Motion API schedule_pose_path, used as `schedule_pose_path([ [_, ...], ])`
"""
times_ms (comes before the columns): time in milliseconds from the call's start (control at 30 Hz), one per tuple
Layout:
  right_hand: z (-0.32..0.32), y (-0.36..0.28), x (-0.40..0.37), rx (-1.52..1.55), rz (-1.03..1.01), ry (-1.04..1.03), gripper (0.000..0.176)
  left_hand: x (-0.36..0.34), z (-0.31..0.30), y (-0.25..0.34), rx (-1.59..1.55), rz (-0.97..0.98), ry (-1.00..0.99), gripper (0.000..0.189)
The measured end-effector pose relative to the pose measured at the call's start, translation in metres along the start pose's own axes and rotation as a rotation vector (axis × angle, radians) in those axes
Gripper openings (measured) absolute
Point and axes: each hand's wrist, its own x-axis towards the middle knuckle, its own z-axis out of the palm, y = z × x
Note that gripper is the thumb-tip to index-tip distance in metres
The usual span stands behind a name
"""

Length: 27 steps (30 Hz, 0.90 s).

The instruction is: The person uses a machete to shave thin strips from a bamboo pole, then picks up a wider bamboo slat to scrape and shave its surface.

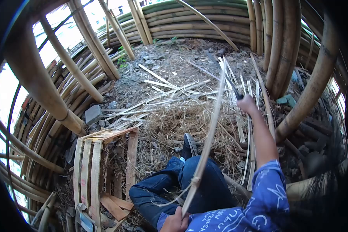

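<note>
Two hands are in view, and each one holds one thing. The left hand [174, 221], at the bottom centre of the frame, has its fingers closed around the lower end of one long bamboo strip [208, 150]. This strip rises slantwise over the jeans [205, 181] to the upper right of centre, and one knot with some loose fibres is near its lower end. The right hand [246, 103], right of centre, is closed around the dark handle of one knife [232, 83], whose blade points to the upper left, beside the strip. One shoe [189, 146] is visible in the middle. At the lower left stands one wooden crate [87, 170], with three upright slats on its left side and two short boards [115, 207] at its bottom. One grey block [93, 115] lies above the crate. On the ground [170, 52] are many cut strips [158, 101], too many to count exactly, around one heap of shavings [181, 120].
</note>
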Motion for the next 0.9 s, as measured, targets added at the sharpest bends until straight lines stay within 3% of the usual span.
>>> schedule_pose_path([
  [100, 0.017, 0.015, -0.052, 0.126, 0.056, -0.145, 0.034, 0.008, 0.002, 0.005, -0.027, -0.001, -0.001, 0.037],
  [167, 0.044, 0.041, -0.091, 0.133, 0.058, -0.159, 0.034, 0.011, -0.001, 0.011, -0.043, -0.009, -0.005, 0.034],
  [233, 0.08, 0.069, -0.136, 0.364, 0.075, -0.101, 0.031, 0.013, -0.005, 0.015, -0.057, -0.014, -0.014, 0.031],
  [300, 0.09, 0.075, -0.181, 0.531, 0.169, -0.174, 0.023, 0.014, -0.009, 0.022, -0.069, -0.013, -0.018, 0.029],
  [400, 0.092, 0.064, -0.225, 0.834, 0.49, -0.249, 0.012, 0.014, -0.019, 0.038, -0.117, -0.004, -0.012, 0.026],
  [500, 0.091, 0.058, -0.233, 0.985, 0.602, -0.216, 0.017, 0.014, -0.01, 0.015, -0.279, -0.012, -0.022, 0.024],
  [600, 0.087, 0.059, -0.222, 1.147, 0.533, -0.229, 0.02, 0.014, -0.014, 0.003, -0.375, 0.049, -0.002, 0.025],
  [633, 0.078, 0.048, -0.222, 1.174, 0.583, -0.125, 0.017, 0.014, -0.016, 0.004, -0.361, 0.095, 0.004, 0.026],
  [767, 0.044, 0.02, -0.222, 1.053, 0.29, -0.064, 0.012, 0.02, 0.004, -0.017, -0.434, 0.051, 0.042, 0.028],
  [867, 0.022, 0.01, -0.224, 0.792, 0.011, -0.177, 0.012, 0.021, 0.007, -0.023, -0.328, 0.074, 0.034, 0.027],
  [900, 0.011, -0.002, -0.226, 0.797, 0.005, -0.183, 0.012, 0.022, 0.016, -0.034, -0.379, 0.052, 0.05, 0.025],
])
